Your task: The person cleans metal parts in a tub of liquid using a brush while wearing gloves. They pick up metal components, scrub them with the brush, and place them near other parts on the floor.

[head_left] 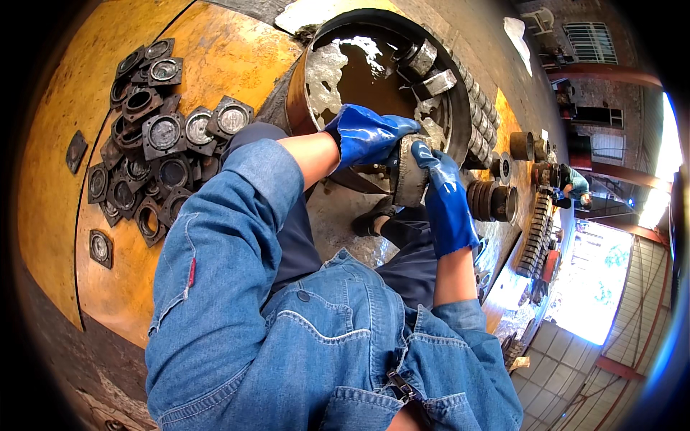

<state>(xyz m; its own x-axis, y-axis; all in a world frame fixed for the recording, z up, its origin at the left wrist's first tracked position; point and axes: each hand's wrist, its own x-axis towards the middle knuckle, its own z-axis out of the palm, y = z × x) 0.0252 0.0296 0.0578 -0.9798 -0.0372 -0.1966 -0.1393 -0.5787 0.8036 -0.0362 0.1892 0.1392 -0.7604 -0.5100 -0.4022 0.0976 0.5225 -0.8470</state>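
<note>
I am working one round part (411, 174) at the near rim of the tub (297, 104); it is looking unfinished to me. Blocks (417, 62) are waiting inside, rings (483, 108) are lining the right side; which are done, I cannot tell. My grip is closing from both sides: left hand (375, 135) pinching the upper left edge, right hand (443, 188) clasping the right.
</note>
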